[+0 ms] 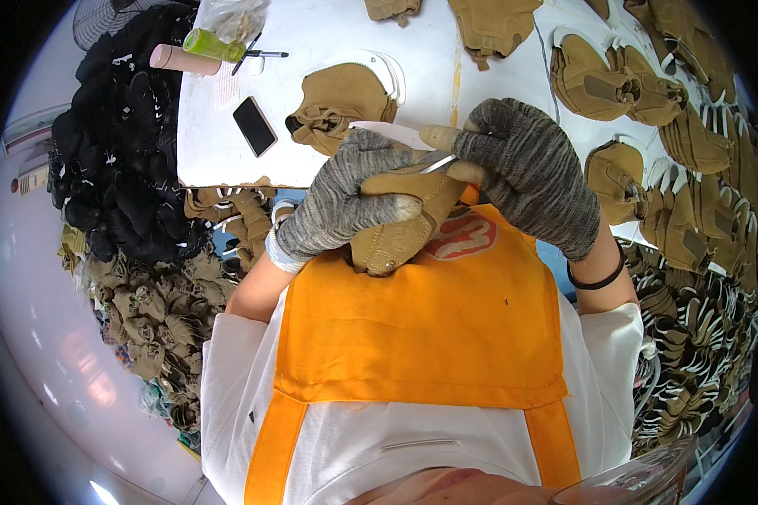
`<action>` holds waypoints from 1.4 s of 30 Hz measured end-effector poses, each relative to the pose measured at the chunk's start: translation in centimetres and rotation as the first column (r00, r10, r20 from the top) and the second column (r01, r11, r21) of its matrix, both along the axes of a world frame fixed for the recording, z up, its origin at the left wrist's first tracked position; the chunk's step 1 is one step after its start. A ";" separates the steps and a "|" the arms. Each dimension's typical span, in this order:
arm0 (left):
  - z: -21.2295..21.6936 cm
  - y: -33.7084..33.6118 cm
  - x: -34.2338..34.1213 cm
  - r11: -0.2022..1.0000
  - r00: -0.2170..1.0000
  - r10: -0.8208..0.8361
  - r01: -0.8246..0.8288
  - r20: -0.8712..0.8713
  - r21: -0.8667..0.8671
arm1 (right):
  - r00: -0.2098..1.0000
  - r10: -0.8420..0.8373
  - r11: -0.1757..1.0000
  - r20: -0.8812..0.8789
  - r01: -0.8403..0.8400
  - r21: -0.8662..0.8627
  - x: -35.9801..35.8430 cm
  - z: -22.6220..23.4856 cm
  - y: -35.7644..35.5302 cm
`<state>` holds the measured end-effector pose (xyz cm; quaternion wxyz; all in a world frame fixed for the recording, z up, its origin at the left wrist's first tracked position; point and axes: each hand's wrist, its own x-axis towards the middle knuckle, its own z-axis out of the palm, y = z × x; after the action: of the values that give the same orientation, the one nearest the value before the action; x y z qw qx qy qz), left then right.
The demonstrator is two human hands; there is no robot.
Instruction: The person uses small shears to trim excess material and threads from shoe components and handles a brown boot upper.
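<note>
My left hand (333,198), in a grey knitted glove with bare-looking pale fingertips, is closed around a brown suede shoe upper (393,240) in front of my chest. Its thumb presses on the upper's side, and a white edge (389,131) shows along the top. My right hand (531,172), gloved alike, has its fingers closed on a small tool with a shiny metal blade (436,161). The blade lies against the upper's edge, next to the left fingers. The tool's handle is mostly hidden by the right hand, so its exact kind is unclear.
Ahead on the white table (219,160) lie another brown upper (337,101), a phone (254,126), a pink bottle (184,59), a green bottle (214,45) and a pen (265,55). Brown uppers (594,84) crowd the right side. Black ones (126,143) are heaped at left.
</note>
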<state>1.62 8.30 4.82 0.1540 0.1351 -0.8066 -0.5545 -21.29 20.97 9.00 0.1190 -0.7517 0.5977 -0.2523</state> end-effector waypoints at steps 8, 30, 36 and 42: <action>0.9 -0.1 -0.6 0.999 0.997 -0.031 0.032 0.065 -0.019 | 0.999 0.009 0.992 0.039 -0.004 -0.124 -0.5 -2.1 0.2; -0.1 0.2 0.0 1.000 0.997 -0.006 0.005 0.076 0.007 | 0.999 -0.009 0.990 0.037 0.014 -0.138 0.3 -1.6 0.4; 0.4 0.3 -0.3 0.995 0.998 -0.018 0.024 0.053 -0.099 | 0.998 0.000 0.996 -0.060 -0.005 -0.083 1.1 -0.1 0.0; 1.2 0.3 -0.7 0.996 0.989 -0.033 0.021 0.146 0.081 | 0.999 0.015 0.994 -0.042 -0.020 -0.110 0.9 -1.5 -0.1</action>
<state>0.88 8.58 6.05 0.0811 0.1705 -0.7949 -0.5766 -20.39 20.84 7.54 0.0673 -0.7673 0.5785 -0.2684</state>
